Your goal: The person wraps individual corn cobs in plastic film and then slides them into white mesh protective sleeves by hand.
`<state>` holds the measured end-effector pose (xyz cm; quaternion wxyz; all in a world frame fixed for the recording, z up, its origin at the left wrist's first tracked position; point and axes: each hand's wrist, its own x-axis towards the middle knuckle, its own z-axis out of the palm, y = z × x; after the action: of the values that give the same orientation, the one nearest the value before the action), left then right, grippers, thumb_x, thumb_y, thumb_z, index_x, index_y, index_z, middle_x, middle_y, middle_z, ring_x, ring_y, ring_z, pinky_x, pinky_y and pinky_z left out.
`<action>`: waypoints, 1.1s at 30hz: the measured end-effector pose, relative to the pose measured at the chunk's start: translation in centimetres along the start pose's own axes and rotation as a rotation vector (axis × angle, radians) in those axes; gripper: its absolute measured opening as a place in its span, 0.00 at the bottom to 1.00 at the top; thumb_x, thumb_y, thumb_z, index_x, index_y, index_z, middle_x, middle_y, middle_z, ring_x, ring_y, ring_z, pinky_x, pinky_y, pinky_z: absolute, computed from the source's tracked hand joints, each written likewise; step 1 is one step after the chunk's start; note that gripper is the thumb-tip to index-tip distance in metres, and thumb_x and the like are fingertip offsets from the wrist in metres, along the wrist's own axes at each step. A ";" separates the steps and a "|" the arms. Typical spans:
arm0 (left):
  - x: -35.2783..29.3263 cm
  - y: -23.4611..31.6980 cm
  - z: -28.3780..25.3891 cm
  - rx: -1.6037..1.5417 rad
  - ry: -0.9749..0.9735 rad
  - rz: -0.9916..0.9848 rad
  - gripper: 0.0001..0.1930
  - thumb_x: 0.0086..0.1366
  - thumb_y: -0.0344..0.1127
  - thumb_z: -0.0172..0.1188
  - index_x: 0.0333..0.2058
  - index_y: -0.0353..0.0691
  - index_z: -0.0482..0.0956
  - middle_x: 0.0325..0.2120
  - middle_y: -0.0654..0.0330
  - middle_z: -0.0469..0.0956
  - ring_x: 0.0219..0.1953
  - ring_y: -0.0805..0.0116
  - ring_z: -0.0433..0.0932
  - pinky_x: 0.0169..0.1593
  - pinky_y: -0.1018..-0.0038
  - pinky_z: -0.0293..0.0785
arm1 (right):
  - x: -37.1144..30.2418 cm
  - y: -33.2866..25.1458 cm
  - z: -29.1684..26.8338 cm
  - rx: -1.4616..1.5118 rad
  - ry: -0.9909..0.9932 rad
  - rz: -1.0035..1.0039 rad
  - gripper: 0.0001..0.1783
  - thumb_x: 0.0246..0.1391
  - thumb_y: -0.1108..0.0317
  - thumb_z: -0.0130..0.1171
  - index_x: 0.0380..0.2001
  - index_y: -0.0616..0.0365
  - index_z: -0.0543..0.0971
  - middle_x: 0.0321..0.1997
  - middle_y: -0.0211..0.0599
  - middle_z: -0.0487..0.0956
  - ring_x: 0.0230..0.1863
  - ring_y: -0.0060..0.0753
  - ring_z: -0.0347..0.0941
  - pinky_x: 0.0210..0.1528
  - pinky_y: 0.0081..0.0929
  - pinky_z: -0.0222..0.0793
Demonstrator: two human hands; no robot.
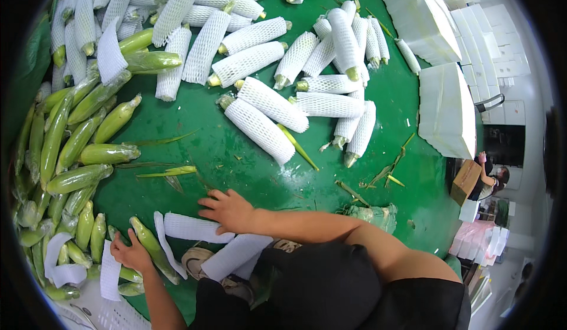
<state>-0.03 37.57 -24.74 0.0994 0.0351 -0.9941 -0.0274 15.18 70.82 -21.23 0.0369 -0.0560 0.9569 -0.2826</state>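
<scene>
My left hand [131, 253], its fingers bent but apart, is at the lower left, between a green ear of corn in clear film [155, 252] and a flat white foam net sleeve [110, 273]. It touches the corn's near side; no firm grip shows. My right hand [230, 212] reaches in from the right with fingers spread over the green floor. Its thumb is at the edge of an unfilled foam net sleeve [195, 228]. More loose sleeves [239, 256] lie across my shoes, and a narrow strip of foam [167, 244] lies beside the corn.
Film-wrapped corn [77, 147] is heaped along the left. Ears in white foam nets [260, 130] lie scattered and piled beyond my hands. Husk scraps [387, 170] litter the green floor [195, 117]. White foam boxes [446, 111] stand at right; another person [489, 179] is near a cardboard box [466, 180].
</scene>
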 end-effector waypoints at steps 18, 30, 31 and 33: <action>3.4 10.8 -10.8 -1.060 -0.083 0.289 0.07 0.61 0.24 0.63 0.38 0.33 0.78 0.34 0.57 0.78 0.36 0.67 0.74 0.45 0.72 0.71 | 2.1 -1.7 0.5 0.056 0.146 -0.330 0.32 0.44 0.54 0.69 0.53 0.53 0.75 0.56 0.39 0.71 0.54 0.46 0.70 0.57 0.40 0.67; 1.1 15.2 -13.3 -1.458 -0.113 0.076 0.07 0.60 0.22 0.63 0.37 0.34 0.77 0.33 0.56 0.78 0.36 0.67 0.76 0.46 0.69 0.74 | 4.8 -1.6 -3.0 0.923 0.146 0.342 0.38 0.50 0.72 0.59 0.66 0.57 0.61 0.60 0.52 0.67 0.62 0.49 0.66 0.61 0.37 0.65; 0.7 16.3 -14.3 -1.409 -0.248 0.091 0.13 0.62 0.26 0.65 0.45 0.33 0.77 0.34 0.58 0.78 0.35 0.68 0.76 0.48 0.66 0.74 | 5.0 -2.1 -6.3 0.882 0.104 0.273 0.41 0.49 0.73 0.59 0.68 0.57 0.58 0.63 0.51 0.64 0.66 0.47 0.62 0.64 0.35 0.60; 0.1 18.6 -13.6 -1.257 -0.287 0.375 0.12 0.61 0.31 0.67 0.42 0.36 0.78 0.35 0.55 0.77 0.38 0.61 0.76 0.46 0.65 0.73 | 5.3 -3.1 -9.2 0.949 0.075 0.034 0.46 0.50 0.72 0.58 0.72 0.58 0.52 0.70 0.48 0.58 0.72 0.45 0.53 0.69 0.35 0.52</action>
<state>1.36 55.48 -10.23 -0.0293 -0.2066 -0.7817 -0.5877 9.30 72.49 -11.98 0.0284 -0.0069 0.7234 -0.6898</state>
